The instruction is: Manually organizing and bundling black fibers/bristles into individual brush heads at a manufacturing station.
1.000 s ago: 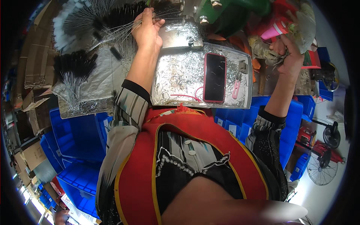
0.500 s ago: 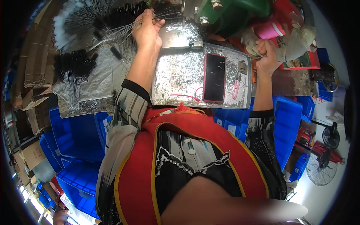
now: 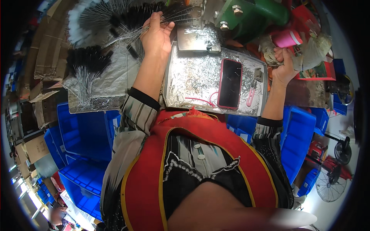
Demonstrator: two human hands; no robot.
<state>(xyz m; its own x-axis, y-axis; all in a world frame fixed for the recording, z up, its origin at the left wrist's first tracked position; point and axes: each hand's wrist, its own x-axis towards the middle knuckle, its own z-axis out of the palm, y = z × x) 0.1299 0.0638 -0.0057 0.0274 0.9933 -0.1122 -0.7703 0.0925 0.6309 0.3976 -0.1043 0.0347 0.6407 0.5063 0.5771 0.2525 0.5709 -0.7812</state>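
Observation:
My left hand (image 3: 156, 41) is closed round the thin wire stems of several black-bristled wire brushes (image 3: 175, 16). Their bristle ends point right, toward the metal block of a green machine (image 3: 256, 17). Under and behind this hand lies a larger heap of black brushes (image 3: 135, 16). On the right, my right hand (image 3: 284, 68) makes a fist against a crumpled greyish cloth (image 3: 266, 47). What the fist grips, if anything, is hidden. A pink spool (image 3: 287, 39) sits just beyond it.
Between my forearms stands a shallow metal tray (image 3: 192, 82) strewn with wire clippings, holding a phone (image 3: 230, 84) and a pink-handled cutter (image 3: 251, 94). Another bundle of black brushes (image 3: 88, 61) lies at left, near white-tipped ones (image 3: 79, 23). Blue bins (image 3: 83, 134) stand below the table edge.
The whole scene has shifted slightly right in the picture as my head moved. Both hands keep about the same places and grips.

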